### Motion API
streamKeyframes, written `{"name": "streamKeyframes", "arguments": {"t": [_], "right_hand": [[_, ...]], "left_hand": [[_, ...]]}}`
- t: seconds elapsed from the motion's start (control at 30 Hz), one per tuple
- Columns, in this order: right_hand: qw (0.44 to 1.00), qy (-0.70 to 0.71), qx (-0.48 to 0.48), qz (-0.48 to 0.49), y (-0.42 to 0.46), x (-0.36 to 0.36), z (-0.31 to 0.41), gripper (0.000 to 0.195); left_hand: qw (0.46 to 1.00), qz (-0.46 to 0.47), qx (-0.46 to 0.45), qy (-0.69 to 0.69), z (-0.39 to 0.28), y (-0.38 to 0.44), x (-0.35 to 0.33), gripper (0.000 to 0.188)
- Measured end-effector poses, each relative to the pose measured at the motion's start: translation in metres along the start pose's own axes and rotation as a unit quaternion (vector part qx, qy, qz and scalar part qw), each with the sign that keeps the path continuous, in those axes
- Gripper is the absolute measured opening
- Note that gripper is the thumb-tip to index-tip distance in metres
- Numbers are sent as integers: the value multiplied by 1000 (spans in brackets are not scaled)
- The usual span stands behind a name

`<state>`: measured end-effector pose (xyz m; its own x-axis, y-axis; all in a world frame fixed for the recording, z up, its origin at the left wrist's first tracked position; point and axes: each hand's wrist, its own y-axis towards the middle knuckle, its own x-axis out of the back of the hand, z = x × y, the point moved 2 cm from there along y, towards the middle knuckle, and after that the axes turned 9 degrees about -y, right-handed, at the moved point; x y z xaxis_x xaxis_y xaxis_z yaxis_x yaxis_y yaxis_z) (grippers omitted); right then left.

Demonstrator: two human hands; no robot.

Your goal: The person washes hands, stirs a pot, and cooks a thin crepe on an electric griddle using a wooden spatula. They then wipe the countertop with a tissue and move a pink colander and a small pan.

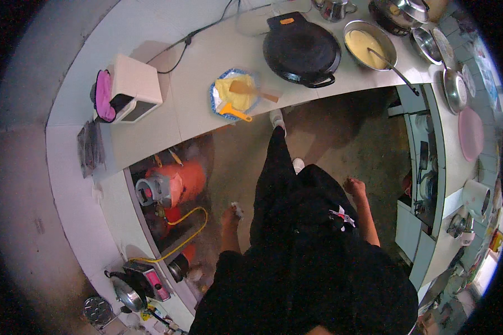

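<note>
My left hand hangs low beside my left leg, its fingers closed on a small crumpled white tissue or cloth. On my other side, my right hand is loosely fisted over the floor, with nothing visible in it. Ahead on the counter, a blue-rimmed plate carries a yellow pancake. A wooden spatula and an orange scraper rest across it. Right of the plate sits a black round griddle. Beyond that, a metal bowl contains yellow batter and a ladle.
The counter wraps around me on three sides. A white box-shaped appliance stands at its left corner. Below are an orange gas cylinder and a yellow hose. A lidded pot and a pink plate sit rightward.
</note>
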<state>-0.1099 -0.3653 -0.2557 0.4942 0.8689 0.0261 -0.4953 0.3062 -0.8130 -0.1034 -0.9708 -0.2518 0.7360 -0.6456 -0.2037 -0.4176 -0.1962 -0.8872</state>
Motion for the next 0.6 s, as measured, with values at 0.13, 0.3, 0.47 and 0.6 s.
{"name": "streamKeyframes", "arguments": {"t": [0.13, 0.3, 0.47, 0.6], "right_hand": [[999, -19, 27, 8, 2, 37, -26, 21], [995, 22, -78, -56, -10, 47, -44, 19], [995, 40, 53, 80, -20, 42, -33, 17], [996, 89, 25, 11, -27, 10, -17, 18]], "left_hand": [[996, 26, -4, 84, -10, -28, -77, 23], [980, 23, -54, 190, -33, -47, -100, 22], [971, 17, -54, 231, -42, -55, -87, 19], [991, -15, -81, 107, -41, -25, -5, 18]]}}
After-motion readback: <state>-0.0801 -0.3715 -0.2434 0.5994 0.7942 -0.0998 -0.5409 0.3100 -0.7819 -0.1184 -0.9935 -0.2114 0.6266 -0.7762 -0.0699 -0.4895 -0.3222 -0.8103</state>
